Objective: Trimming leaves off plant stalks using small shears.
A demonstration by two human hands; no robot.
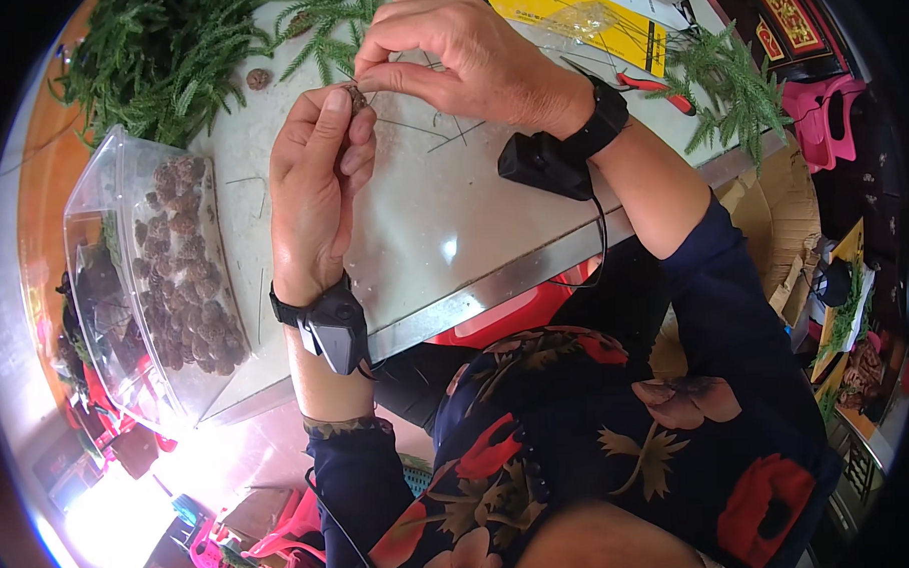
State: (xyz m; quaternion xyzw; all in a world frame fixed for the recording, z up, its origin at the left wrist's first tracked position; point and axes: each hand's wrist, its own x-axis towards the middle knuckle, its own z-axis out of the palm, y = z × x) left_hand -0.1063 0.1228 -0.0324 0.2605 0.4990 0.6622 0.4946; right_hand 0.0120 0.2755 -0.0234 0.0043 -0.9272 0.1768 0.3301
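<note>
Between the thumb and curled fingers of my left hand point(316, 174) is a small brown pine cone point(357, 100). My right hand point(447, 59) meets it from the right, thumb and forefinger pinched together at the cone's upper end. Whatever lies inside that pinch is too small to make out. Thin dark wires point(457, 138) lie on the pale tabletop point(422, 225) just below my right hand. Another pine cone point(259, 78) rests on the table to the left, beside a heap of green artificial pine sprigs point(167, 64).
At the left stands a clear plastic box point(122, 215) with many small pine cones point(184, 283). Red-handled pliers point(668, 91), a yellow-and-black sheet point(606, 28) and another green sprig point(733, 84) lie at the far right. The table's metal edge point(475, 298) runs before my body.
</note>
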